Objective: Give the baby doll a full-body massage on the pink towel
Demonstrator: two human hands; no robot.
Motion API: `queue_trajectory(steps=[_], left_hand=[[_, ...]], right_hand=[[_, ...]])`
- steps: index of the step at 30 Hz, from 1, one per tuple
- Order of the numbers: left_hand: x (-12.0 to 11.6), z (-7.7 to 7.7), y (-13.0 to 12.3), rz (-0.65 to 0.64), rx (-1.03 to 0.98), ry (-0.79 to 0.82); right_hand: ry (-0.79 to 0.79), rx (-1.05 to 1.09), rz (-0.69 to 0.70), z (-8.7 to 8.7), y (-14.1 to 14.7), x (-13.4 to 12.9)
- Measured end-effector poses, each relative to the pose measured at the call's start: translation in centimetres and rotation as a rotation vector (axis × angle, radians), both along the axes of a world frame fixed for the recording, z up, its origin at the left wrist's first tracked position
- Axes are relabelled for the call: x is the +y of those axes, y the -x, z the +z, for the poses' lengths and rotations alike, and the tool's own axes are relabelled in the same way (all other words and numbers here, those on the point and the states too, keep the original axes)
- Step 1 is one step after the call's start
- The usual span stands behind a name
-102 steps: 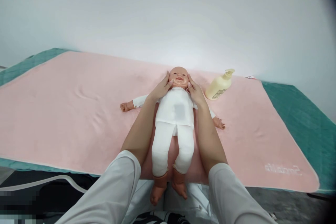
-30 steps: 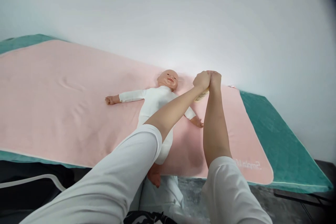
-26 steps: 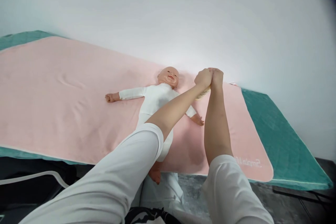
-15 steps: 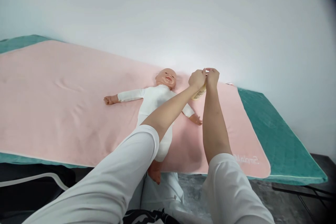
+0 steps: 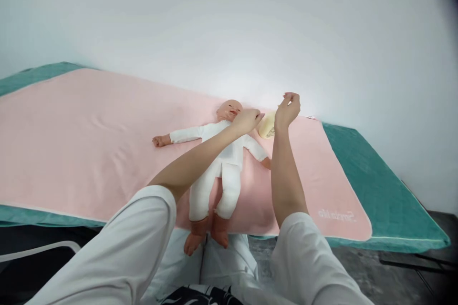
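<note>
A baby doll (image 5: pixel 223 145) in a white suit lies on its back on the pink mat (image 5: pixel 118 152), its bare feet over the near edge. My left hand (image 5: pixel 248 120) is above the doll's shoulder, beside its face, with fingers pressed together; anything between them is too small to make out. To the right, my right hand (image 5: pixel 288 108) is raised with its fingers curled into a pinch, and its contents cannot be made out either. Between my hands stands a pale yellow container (image 5: pixel 266 125) with dark print, partly hidden by my right hand.
The pink mat lies over a green padded surface (image 5: pixel 379 186) that shows at the right, at the back left and along the front edge. A pale wall (image 5: pixel 214 24) rises behind. Below at the left is a dark object with a white curved bar (image 5: pixel 53 246).
My hands were together above the yellow container and are now apart. My left hand has moved left, towards the doll's face, and my right hand has stayed near its place. More of the container shows.
</note>
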State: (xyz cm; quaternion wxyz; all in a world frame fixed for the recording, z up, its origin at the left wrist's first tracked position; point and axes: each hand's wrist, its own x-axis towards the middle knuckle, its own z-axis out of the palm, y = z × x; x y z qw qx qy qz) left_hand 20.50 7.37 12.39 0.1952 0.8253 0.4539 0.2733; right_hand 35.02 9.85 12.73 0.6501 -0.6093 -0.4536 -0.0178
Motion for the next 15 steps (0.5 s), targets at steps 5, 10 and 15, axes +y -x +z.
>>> queue_trajectory(steps=[5,10,15], left_hand=[[-1.7,-0.8,3.0,0.013,-0.1,0.071],[-3.7,-0.9,4.9,-0.012,-0.267,0.011],[-6.6,-1.5,5.0,-0.109,-0.345,0.136]], right_hand=[[-0.019,0.163,0.371,-1.3,8.1,-3.2],[0.045,0.486,0.585,-3.0,11.8,-3.6],[0.068,0.358,0.615,-4.8,11.8,-4.2]])
